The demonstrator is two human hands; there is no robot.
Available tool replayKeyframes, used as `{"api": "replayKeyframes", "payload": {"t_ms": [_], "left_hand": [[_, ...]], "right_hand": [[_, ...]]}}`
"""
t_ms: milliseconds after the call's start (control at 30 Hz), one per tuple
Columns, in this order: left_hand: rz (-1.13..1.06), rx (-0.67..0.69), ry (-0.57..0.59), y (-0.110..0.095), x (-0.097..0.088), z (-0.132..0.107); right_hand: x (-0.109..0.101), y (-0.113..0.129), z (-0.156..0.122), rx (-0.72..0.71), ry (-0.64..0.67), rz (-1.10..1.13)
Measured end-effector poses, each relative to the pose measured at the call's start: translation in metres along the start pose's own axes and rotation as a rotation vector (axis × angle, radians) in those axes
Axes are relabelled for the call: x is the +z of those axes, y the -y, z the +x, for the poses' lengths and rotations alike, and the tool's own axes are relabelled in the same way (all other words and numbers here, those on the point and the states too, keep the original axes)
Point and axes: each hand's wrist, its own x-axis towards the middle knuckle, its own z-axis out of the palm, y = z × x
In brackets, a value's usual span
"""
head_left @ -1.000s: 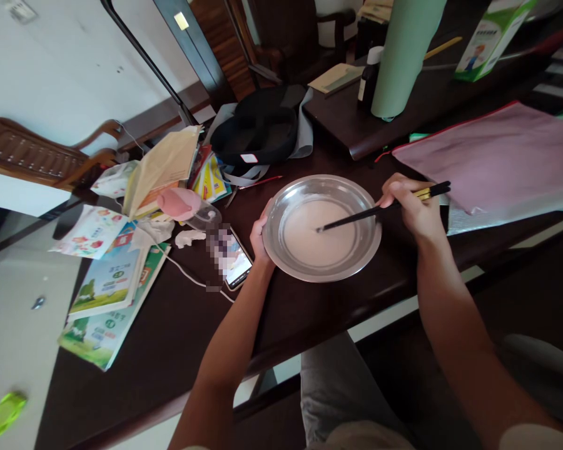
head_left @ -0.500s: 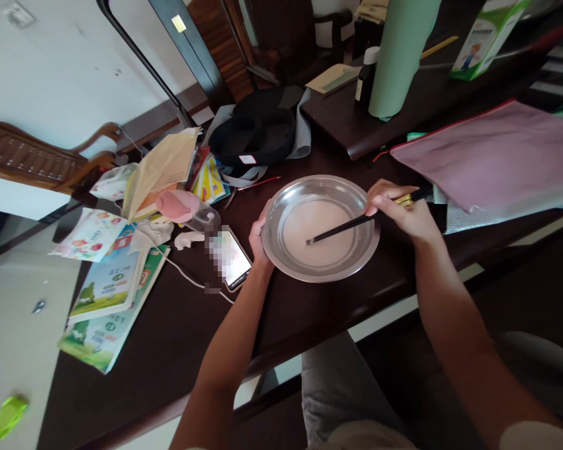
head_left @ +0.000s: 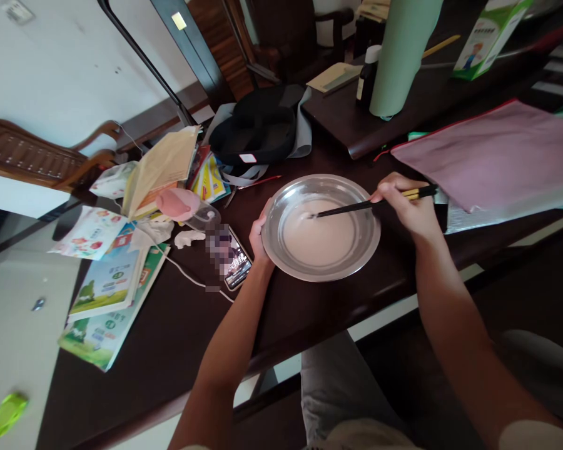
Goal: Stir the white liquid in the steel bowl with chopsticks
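A shiny metal bowl stands on the dark table in front of me, with a pale, milky liquid in its bottom. My left hand grips the bowl's left rim; some of its fingers are hidden behind the wall. Closed around a pair of black chopsticks with gold-coloured bands is my right hand, just beyond the bowl's right rim. The chopsticks slant leftward over the bowl, and their tips meet the liquid near its upper left part.
Left of the bowl lie a phone with a lit screen, a white cable, a pink-lidded clear cup and books. A black case sits behind. A pink zip pouch and a green cylinder are at right.
The chopstick tips have moved up and away from me within the liquid, and my right hand has tilted with them. My left hand stays on the rim. The phone's screen picture has changed.
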Motion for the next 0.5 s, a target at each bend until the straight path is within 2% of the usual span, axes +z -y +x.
{"api": "replayKeyframes", "payload": {"t_ms": [67,100,233,300,400,433,500], "left_hand": [[0.001,-0.003,-0.003,0.0001,-0.0001,0.0002],[0.004,-0.004,-0.009,0.0001,-0.0002,0.0002],[0.014,-0.001,-0.022,0.0005,-0.0005,0.0002],[0.021,0.004,-0.017,0.0008,-0.0004,0.0002],[0.031,0.003,-0.014,0.0009,-0.0005,0.0005],[0.032,0.000,-0.014,0.0009,-0.0007,0.0005],[0.036,-0.004,-0.019,0.0006,-0.0009,0.0005]], "right_hand": [[-0.0012,-0.0013,-0.0001,0.003,-0.070,0.045],[-0.0015,-0.0008,-0.0004,0.006,-0.044,0.075],[-0.0003,0.0042,-0.0011,-0.002,0.194,0.074],[0.0000,0.0030,-0.0008,-0.009,0.152,0.022],[-0.0014,-0.0029,-0.0004,-0.009,-0.043,0.030],[-0.0019,-0.0040,-0.0005,-0.015,-0.067,0.059],[-0.0021,-0.0031,-0.0008,-0.015,-0.005,0.100]]}}
